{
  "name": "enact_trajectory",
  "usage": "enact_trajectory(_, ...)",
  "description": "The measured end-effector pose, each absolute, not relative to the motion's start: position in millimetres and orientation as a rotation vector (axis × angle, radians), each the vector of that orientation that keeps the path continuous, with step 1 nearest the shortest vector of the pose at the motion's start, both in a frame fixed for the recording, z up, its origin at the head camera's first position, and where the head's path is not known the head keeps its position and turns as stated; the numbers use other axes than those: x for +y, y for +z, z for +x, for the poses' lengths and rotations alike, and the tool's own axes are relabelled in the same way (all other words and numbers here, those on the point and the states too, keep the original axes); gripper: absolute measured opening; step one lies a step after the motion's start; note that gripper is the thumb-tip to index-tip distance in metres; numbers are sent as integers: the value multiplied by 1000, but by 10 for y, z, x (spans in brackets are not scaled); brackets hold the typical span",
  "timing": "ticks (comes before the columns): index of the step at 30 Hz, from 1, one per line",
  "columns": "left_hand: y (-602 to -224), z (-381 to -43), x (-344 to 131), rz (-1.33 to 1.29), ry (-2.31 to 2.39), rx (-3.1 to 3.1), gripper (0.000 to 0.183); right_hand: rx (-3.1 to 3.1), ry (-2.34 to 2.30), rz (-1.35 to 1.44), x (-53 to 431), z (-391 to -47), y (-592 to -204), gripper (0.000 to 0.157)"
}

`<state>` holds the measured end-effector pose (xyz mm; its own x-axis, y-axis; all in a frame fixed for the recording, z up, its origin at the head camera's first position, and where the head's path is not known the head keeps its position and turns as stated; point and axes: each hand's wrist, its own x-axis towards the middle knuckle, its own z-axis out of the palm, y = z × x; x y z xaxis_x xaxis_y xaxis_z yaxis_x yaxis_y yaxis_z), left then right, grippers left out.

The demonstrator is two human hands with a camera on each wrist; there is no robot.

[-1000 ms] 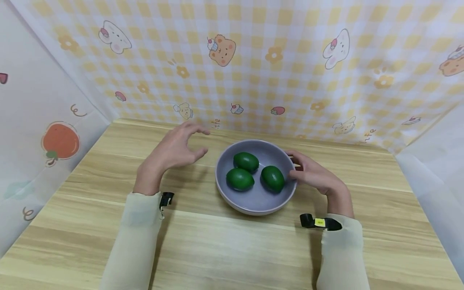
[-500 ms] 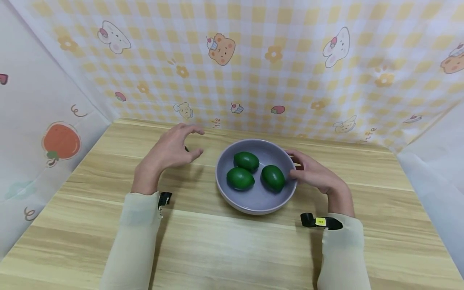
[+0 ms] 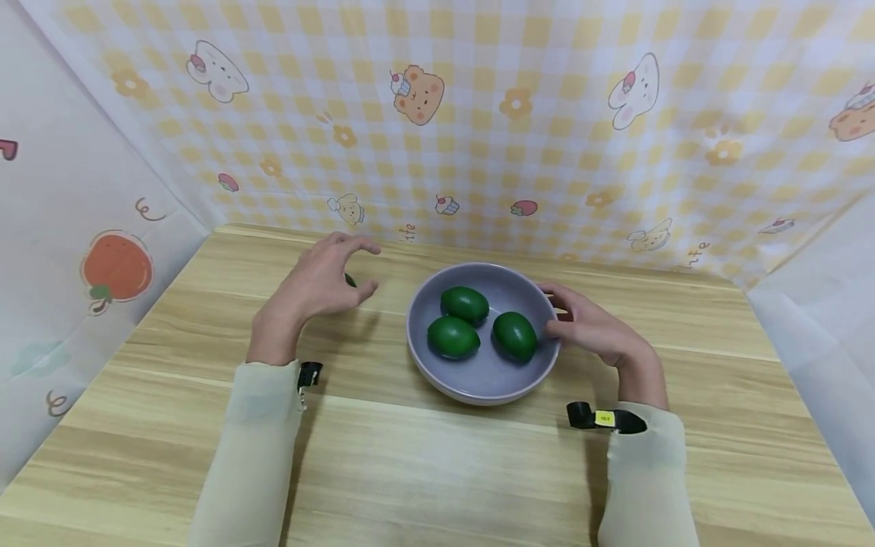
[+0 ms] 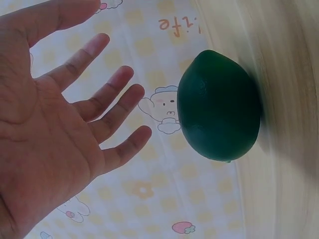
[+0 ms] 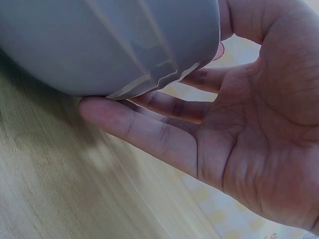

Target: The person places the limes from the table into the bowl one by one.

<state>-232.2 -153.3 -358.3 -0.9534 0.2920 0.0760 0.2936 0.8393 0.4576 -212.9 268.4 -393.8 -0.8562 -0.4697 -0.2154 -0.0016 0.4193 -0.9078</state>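
My left hand (image 3: 321, 277) hovers to the left of the bowl with its fingers spread and bent a little, holding nothing. Beyond its palm, a dark green lime (image 4: 219, 107) rests on the table; in the head view the hand covers most of it, leaving a sliver of the lime (image 3: 350, 280) beside the thumb. A grey-purple bowl (image 3: 478, 387) stands mid-table with three green limes (image 3: 454, 337) inside. My right hand (image 3: 591, 327) grips the bowl's right side, thumb at the rim. In the right wrist view its fingers (image 5: 139, 132) reach beneath the bowl's curved wall (image 5: 114, 45).
The wooden table (image 3: 410, 471) carries the bowl and the loose lime. Behind it hangs a yellow checked cloth (image 3: 478, 152) with cartoon prints, and a white printed sheet (image 3: 61, 228) stands at the left. Small black cameras (image 3: 581, 415) sit at both sleeve cuffs.
My left hand has drifted slightly left and part of the loose lime has come into sight behind it. The right hand and the bowl stay in place.
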Motion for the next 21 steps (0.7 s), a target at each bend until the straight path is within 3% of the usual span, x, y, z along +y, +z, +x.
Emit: enact_trajectory(21,-3594,-2344,-1689,-335,-666,-3064,56,2233,-1438,-396,2689,-2134,-3952,64)
